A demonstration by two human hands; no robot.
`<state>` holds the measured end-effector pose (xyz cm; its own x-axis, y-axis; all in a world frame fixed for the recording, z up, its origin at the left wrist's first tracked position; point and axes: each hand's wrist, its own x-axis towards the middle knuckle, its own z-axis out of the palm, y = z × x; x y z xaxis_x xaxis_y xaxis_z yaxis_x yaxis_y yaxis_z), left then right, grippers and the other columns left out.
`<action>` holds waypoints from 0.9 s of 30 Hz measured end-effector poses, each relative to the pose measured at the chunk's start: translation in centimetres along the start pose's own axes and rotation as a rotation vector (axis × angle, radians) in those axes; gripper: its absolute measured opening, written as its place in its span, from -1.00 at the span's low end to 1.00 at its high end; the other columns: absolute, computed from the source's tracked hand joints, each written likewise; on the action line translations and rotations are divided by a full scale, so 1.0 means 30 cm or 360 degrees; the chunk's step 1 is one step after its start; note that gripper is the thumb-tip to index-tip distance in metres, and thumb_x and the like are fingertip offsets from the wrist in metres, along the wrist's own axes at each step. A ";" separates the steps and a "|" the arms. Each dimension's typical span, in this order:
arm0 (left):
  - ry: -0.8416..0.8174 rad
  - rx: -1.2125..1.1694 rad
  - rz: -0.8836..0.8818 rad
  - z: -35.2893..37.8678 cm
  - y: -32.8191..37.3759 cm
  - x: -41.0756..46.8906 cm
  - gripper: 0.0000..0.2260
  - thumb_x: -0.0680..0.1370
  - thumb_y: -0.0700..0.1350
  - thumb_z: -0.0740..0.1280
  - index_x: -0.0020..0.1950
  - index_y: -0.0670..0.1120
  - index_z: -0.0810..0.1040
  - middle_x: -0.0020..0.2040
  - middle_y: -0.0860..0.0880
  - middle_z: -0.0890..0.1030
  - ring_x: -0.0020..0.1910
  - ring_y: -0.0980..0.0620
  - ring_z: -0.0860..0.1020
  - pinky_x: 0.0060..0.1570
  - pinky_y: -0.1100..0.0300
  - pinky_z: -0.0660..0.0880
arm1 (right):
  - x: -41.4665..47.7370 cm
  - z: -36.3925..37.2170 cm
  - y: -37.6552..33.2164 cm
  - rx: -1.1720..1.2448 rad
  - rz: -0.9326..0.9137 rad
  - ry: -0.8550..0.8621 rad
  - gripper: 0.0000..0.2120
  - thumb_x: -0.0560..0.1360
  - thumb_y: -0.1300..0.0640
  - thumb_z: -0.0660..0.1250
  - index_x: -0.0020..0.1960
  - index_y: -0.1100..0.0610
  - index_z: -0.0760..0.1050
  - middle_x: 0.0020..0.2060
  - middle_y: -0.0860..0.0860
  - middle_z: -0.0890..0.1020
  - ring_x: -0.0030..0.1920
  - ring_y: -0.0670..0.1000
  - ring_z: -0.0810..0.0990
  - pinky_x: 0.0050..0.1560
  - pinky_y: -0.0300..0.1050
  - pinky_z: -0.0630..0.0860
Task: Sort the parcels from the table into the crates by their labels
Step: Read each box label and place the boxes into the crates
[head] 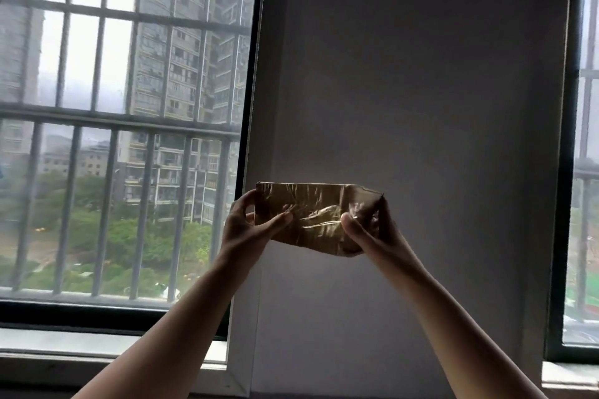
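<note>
While both my arms reach up ahead of me, I hold the parcel (316, 217) in the air just below the middle of my view, toward 6 o'clock, against the grey wall (421, 91). It is a small brown packet wrapped in shiny, wrinkled tape. Its long side runs across, tilted a little, with the 3 o'clock end lower.

My left hand (246, 227) grips the end at 9 o'clock. The thumb is pressed across the face toward me, and the other fingers curl round the edge to the back. My right hand (372, 230) grips the end at 3 o'clock the same way, thumb on the near face, fingers wrapped behind where I see only part of them. Both sets of fingers are clamped on the parcel, with a stretch of tape between the two thumbs.

At 9 o'clock from the parcel is a barred window (97, 115), with tall flats (181, 74) and trees (129, 230) beyond. At 3 o'clock, at the edge of view, is a strip of a second window (586, 172). A sill (64, 342) runs at 7 o'clock.
</note>
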<state>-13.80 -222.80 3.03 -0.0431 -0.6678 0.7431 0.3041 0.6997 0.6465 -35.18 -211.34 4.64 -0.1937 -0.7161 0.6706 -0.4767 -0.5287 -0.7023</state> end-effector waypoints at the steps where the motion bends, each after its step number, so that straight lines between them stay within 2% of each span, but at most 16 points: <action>1: 0.0013 0.0035 -0.0001 -0.006 0.000 0.004 -0.46 0.29 -0.05 0.66 0.22 -0.05 0.57 0.15 -0.12 0.64 0.10 -0.11 0.67 0.00 0.11 0.63 | -0.005 -0.003 -0.020 0.0055 0.0018 -0.0058 -0.26 0.25 -0.41 0.54 0.30 -0.17 0.38 0.21 0.02 0.60 0.07 -0.06 0.69 -0.03 -0.10 0.67; 2: 0.0032 0.0051 0.0005 -0.014 0.004 0.007 -0.41 0.28 0.01 0.66 0.26 -0.02 0.57 0.18 -0.12 0.64 0.12 -0.09 0.67 0.01 0.08 0.64 | -0.010 -0.008 -0.042 0.0105 0.0053 -0.0132 -0.31 0.30 -0.33 0.55 0.30 -0.17 0.35 0.17 -0.05 0.61 0.01 -0.12 0.68 -0.13 -0.20 0.64; 3: 0.0032 0.0054 0.0011 -0.023 0.012 0.006 -0.38 0.29 0.06 0.66 0.29 0.01 0.56 0.20 -0.11 0.64 0.13 -0.07 0.67 0.02 0.06 0.64 | -0.011 -0.020 -0.052 0.0156 0.0108 -0.0188 -0.34 0.32 -0.29 0.51 0.31 -0.18 0.33 0.14 -0.12 0.60 0.00 -0.14 0.66 -0.14 -0.19 0.63; 5: -0.0013 -0.0063 0.0005 -0.044 0.032 0.003 -0.42 0.32 0.13 0.58 0.30 0.08 0.58 0.20 -0.10 0.67 0.15 -0.11 0.66 0.03 0.00 0.61 | -0.007 -0.047 -0.056 0.0282 0.0217 -0.0194 -0.37 0.27 -0.34 0.48 0.28 -0.25 0.41 0.16 -0.10 0.64 0.10 -0.05 0.66 0.04 0.04 0.64; 7: -0.0113 -0.0245 -0.0007 -0.061 0.065 -0.004 -0.46 0.32 0.15 0.55 0.27 0.10 0.60 0.20 -0.06 0.68 0.17 -0.08 0.66 0.05 0.00 0.57 | -0.002 -0.067 -0.043 0.0515 0.0236 -0.0160 -0.32 0.12 -0.40 0.59 0.18 -0.25 0.56 0.17 0.02 0.69 0.14 0.08 0.69 0.10 0.13 0.63; 9: -0.0261 -0.0286 -0.0153 -0.072 0.094 -0.003 -0.28 0.23 0.30 0.60 0.34 0.15 0.54 0.28 0.03 0.64 0.26 -0.01 0.61 0.16 -0.10 0.53 | 0.003 -0.076 -0.025 0.0731 0.0251 -0.0176 -0.13 -0.04 -0.38 0.66 0.22 -0.14 0.59 0.15 0.08 0.70 0.15 0.12 0.69 0.06 0.12 0.64; 12: -0.0592 -0.0327 -0.0502 -0.096 0.119 0.004 0.02 0.13 0.46 0.55 0.53 0.21 0.33 0.46 0.09 0.50 0.41 0.02 0.48 0.34 -0.31 0.34 | -0.002 -0.069 -0.017 0.0904 0.0168 -0.0243 0.06 -0.01 -0.30 0.68 0.39 0.06 0.47 0.20 0.15 0.68 0.20 0.17 0.67 -0.01 0.04 0.67; 16: -0.0707 -0.0307 -0.0585 -0.099 0.140 -0.009 0.06 0.09 0.43 0.59 0.52 0.21 0.31 0.43 0.07 0.52 0.38 0.02 0.52 0.33 -0.35 0.37 | 0.000 -0.059 -0.006 0.0888 0.0213 -0.0226 0.08 0.00 -0.36 0.64 0.40 0.10 0.46 0.20 0.15 0.68 0.20 0.16 0.67 0.01 0.04 0.67; 18: -0.0646 -0.0307 -0.0555 -0.091 0.150 -0.020 0.03 0.08 0.41 0.60 0.50 0.24 0.32 0.41 0.06 0.54 0.37 -0.04 0.53 0.31 -0.34 0.41 | -0.001 -0.059 -0.020 0.0786 0.0223 -0.0199 -0.11 0.11 -0.34 0.62 0.33 0.02 0.51 0.13 0.06 0.72 0.18 0.14 0.67 0.12 0.12 0.64; 19: -0.0590 -0.0301 -0.0522 -0.086 0.145 -0.022 0.02 0.10 0.38 0.61 0.49 0.23 0.31 0.39 0.02 0.55 0.34 -0.07 0.55 0.30 -0.32 0.43 | 0.001 -0.054 -0.025 0.0729 0.0221 -0.0167 -0.32 0.24 -0.27 0.58 0.27 -0.03 0.53 0.06 0.00 0.74 0.15 0.11 0.68 0.16 0.15 0.61; 21: -0.0429 -0.0241 -0.0415 -0.060 0.144 -0.032 -0.04 0.20 0.23 0.60 0.51 0.19 0.23 0.31 -0.07 0.59 0.23 -0.09 0.62 0.25 -0.18 0.53 | -0.003 -0.026 -0.038 0.0525 0.0164 -0.0055 -0.71 0.46 -0.09 0.44 0.15 -0.08 0.53 -0.02 -0.03 0.73 0.01 -0.04 0.71 0.09 0.04 0.64; 22: -0.0350 -0.0167 -0.0334 -0.041 0.140 -0.035 -0.07 0.28 0.12 0.60 0.54 0.17 0.17 0.27 -0.10 0.59 0.16 -0.05 0.65 0.17 -0.02 0.59 | -0.006 -0.008 -0.046 0.0375 0.0149 0.0032 -0.78 0.51 -0.06 0.40 0.13 -0.08 0.52 0.01 -0.02 0.71 -0.02 -0.08 0.70 0.03 -0.05 0.65; 23: -0.0272 -0.0075 -0.0271 -0.024 0.130 -0.036 -0.07 0.34 0.02 0.63 0.55 0.16 0.13 0.25 -0.09 0.57 0.09 0.03 0.66 0.07 0.15 0.62 | -0.008 0.010 -0.044 0.0230 0.0118 0.0110 -0.71 0.51 -0.12 0.41 0.18 -0.09 0.50 0.09 -0.01 0.68 0.03 -0.07 0.69 0.05 -0.05 0.65; 24: -0.0180 0.0010 -0.0231 -0.008 0.121 -0.036 -0.04 0.34 -0.01 0.65 0.55 0.18 0.11 0.25 -0.08 0.55 0.06 0.07 0.65 0.01 0.24 0.61 | -0.014 0.028 -0.041 0.0099 0.0082 0.0155 -0.50 0.45 -0.27 0.43 0.30 -0.09 0.46 0.21 -0.02 0.64 0.17 -0.03 0.65 0.16 0.03 0.62; 26: -0.0024 0.0185 -0.0195 0.014 0.082 -0.033 0.10 0.14 0.23 0.69 0.52 0.29 0.10 0.35 -0.10 0.46 0.18 0.02 0.60 0.15 0.12 0.61 | -0.029 0.064 -0.039 -0.0083 0.0071 0.0144 0.01 0.26 -0.52 0.35 0.57 -0.08 0.21 0.48 -0.02 0.41 0.46 0.01 0.41 0.45 0.12 0.41; 27: 0.0026 0.0311 -0.0187 0.026 0.069 -0.038 0.16 0.05 0.36 0.66 0.51 0.33 0.10 0.40 -0.08 0.41 0.27 -0.01 0.55 0.26 0.02 0.56 | -0.037 0.083 -0.047 -0.0110 0.0071 0.0113 0.13 0.21 -0.56 0.29 0.63 -0.07 0.08 0.56 0.00 0.29 0.53 0.01 0.29 0.51 0.07 0.30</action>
<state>-13.87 -220.41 3.66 -0.0515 -0.7503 0.6591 0.1078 0.6519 0.7506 -32.15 -210.94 4.28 -0.2750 -0.7027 0.6561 -0.5236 -0.4629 -0.7152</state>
